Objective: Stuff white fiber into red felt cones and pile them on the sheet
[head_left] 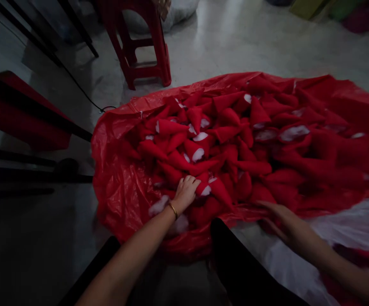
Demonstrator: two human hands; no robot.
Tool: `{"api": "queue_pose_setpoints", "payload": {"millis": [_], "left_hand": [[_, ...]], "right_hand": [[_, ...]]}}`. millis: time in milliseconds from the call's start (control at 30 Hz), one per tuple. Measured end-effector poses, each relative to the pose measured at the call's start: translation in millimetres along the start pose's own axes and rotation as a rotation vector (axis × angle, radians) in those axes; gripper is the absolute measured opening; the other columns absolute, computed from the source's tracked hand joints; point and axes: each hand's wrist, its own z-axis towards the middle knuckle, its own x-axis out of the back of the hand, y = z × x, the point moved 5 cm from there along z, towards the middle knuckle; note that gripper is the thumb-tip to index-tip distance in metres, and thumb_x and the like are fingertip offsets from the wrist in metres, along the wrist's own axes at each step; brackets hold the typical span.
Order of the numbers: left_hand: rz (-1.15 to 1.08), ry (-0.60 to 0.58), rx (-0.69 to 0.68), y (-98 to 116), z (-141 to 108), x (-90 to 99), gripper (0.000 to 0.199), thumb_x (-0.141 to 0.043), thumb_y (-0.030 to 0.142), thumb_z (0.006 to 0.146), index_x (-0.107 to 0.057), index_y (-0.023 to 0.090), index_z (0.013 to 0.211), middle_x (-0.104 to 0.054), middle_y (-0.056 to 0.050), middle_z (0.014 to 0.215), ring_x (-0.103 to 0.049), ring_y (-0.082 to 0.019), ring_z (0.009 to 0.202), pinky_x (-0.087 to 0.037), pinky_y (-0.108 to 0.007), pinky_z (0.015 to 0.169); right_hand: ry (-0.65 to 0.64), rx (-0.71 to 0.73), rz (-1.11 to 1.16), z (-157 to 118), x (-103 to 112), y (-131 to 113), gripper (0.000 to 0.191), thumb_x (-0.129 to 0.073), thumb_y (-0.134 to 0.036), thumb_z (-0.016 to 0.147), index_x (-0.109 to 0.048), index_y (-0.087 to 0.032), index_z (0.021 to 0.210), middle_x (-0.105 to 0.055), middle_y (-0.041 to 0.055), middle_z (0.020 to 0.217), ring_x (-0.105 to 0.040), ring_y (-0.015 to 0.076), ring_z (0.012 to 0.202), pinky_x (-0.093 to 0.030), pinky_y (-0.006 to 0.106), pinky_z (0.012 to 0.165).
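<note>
My left hand [187, 193], with a gold bracelet [173, 211] at the wrist, reaches into a heap of red fabric cones [222, 157]. Its fingers are curled over a red stuffed cone [204, 187] whose open end shows white filling. My right hand [278, 216], blurred, is over the near edge of the red plastic sheet [114, 182]; its fingers look stretched out and apart from the thumb, and I see nothing held. Loose white stuffing [159, 206] lies beside my left wrist.
A red plastic stool [146, 70] stands behind the sheet. Dark metal legs [38, 112] and a red panel [21, 114] are at the left. My dark-clad knee [222, 238] touches the sheet's front. A white translucent bag [302, 267] with red contents lies front right.
</note>
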Motion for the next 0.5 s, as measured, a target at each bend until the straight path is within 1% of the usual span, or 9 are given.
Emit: {"api": "queue_pose_setpoints", "payload": {"millis": [67, 100, 133, 200, 267, 300, 367, 433, 500], "left_hand": [[-0.180, 0.101, 0.072, -3.1, -3.3, 14.8, 0.046, -0.058, 0.009, 0.077, -0.058, 0.017, 0.122, -0.061, -0.012, 0.121, -0.051, -0.027, 0.119, -0.039, -0.043, 0.105], [-0.299, 0.153, 0.115, -5.1, -6.6, 21.1, 0.048, -0.063, 0.011, 0.075, -0.057, 0.016, 0.122, -0.062, -0.012, 0.120, -0.053, -0.027, 0.117, -0.041, -0.042, 0.104], [-0.431, 0.201, 0.153, -7.0, -10.7, 25.8, 0.051, -0.067, 0.013, 0.073, -0.056, 0.016, 0.123, -0.062, -0.012, 0.121, -0.055, -0.026, 0.116, -0.042, -0.040, 0.104], [-0.702, 0.273, 0.209, -9.4, -19.2, 29.1, 0.061, -0.073, 0.019, 0.072, -0.052, 0.018, 0.129, -0.062, -0.011, 0.126, -0.057, -0.024, 0.117, -0.043, -0.038, 0.105], [-0.938, 0.311, 0.284, -10.0, -24.9, 23.3, 0.066, -0.075, 0.024, 0.073, -0.048, 0.021, 0.134, -0.062, -0.009, 0.128, -0.060, -0.021, 0.114, -0.047, -0.035, 0.101], [-1.038, 0.312, 0.343, -9.4, -25.8, 16.9, 0.065, -0.074, 0.027, 0.074, -0.048, 0.022, 0.134, -0.063, -0.009, 0.127, -0.063, -0.020, 0.107, -0.052, -0.034, 0.094], [-1.190, 0.299, 0.490, -5.8, -24.4, 0.5, 0.061, -0.073, 0.033, 0.076, -0.049, 0.022, 0.131, -0.064, -0.009, 0.123, -0.067, -0.017, 0.086, -0.058, -0.028, 0.071], [-1.242, 0.301, 0.614, 0.1, -20.6, -13.7, 0.059, -0.073, 0.035, 0.076, -0.050, 0.020, 0.129, -0.065, -0.010, 0.121, -0.066, -0.014, 0.072, -0.054, -0.022, 0.053], [-1.186, 0.344, 0.695, 3.2, -19.0, -20.7, 0.060, -0.076, 0.031, 0.074, -0.052, 0.019, 0.127, -0.065, -0.011, 0.121, -0.065, -0.013, 0.071, -0.050, -0.018, 0.047]], "right_hand": [[-0.053, 0.083, -0.075, 56.7, -44.8, -15.1, 0.057, -0.052, -0.040, 0.093, -0.041, -0.018, 0.144, -0.052, 0.0166, 0.141, -0.054, 0.0314, 0.127, -0.050, 0.049, 0.100], [-0.079, 0.050, -0.137, 85.2, -66.0, -17.7, 0.067, -0.058, -0.041, 0.089, -0.037, -0.013, 0.146, -0.050, 0.0213, 0.142, -0.053, 0.0336, 0.127, -0.050, 0.048, 0.098], [-0.141, 0.003, -0.187, 109.7, -85.7, -17.8, 0.068, -0.062, -0.038, 0.085, -0.039, -0.009, 0.143, -0.053, 0.0242, 0.137, -0.057, 0.0345, 0.121, -0.053, 0.047, 0.092], [-0.228, -0.029, -0.180, 139.1, -109.7, -15.5, 0.051, -0.062, -0.027, 0.084, -0.051, -0.009, 0.130, -0.064, 0.0218, 0.120, -0.066, 0.0299, 0.105, -0.054, 0.040, 0.085], [-0.184, -0.016, 0.001, 141.2, -108.5, -10.7, 0.030, -0.053, -0.022, 0.088, -0.058, -0.013, 0.116, -0.070, 0.0135, 0.101, -0.069, 0.0227, 0.090, -0.054, 0.034, 0.081], [-0.119, -0.011, 0.134, 134.3, -100.2, -7.7, 0.026, -0.048, -0.024, 0.091, -0.057, -0.015, 0.114, -0.071, 0.0099, 0.096, -0.069, 0.0203, 0.087, -0.054, 0.032, 0.081], [0.007, -0.020, 0.357, 113.2, -80.3, -3.5, 0.030, -0.045, -0.033, 0.095, -0.053, -0.017, 0.120, -0.069, 0.0066, 0.094, -0.068, 0.0188, 0.087, -0.054, 0.032, 0.082], [0.074, -0.023, 0.429, 96.4, -68.5, -7.0, 0.043, -0.050, -0.042, 0.094, -0.048, -0.018, 0.129, -0.066, 0.0092, 0.107, -0.066, 0.0200, 0.096, -0.053, 0.035, 0.088], [0.094, -0.023, 0.359, 94.8, -71.4, -15.9, 0.058, -0.057, -0.046, 0.090, -0.043, -0.017, 0.138, -0.058, 0.0149, 0.128, -0.060, 0.0242, 0.115, -0.049, 0.041, 0.099]]}}
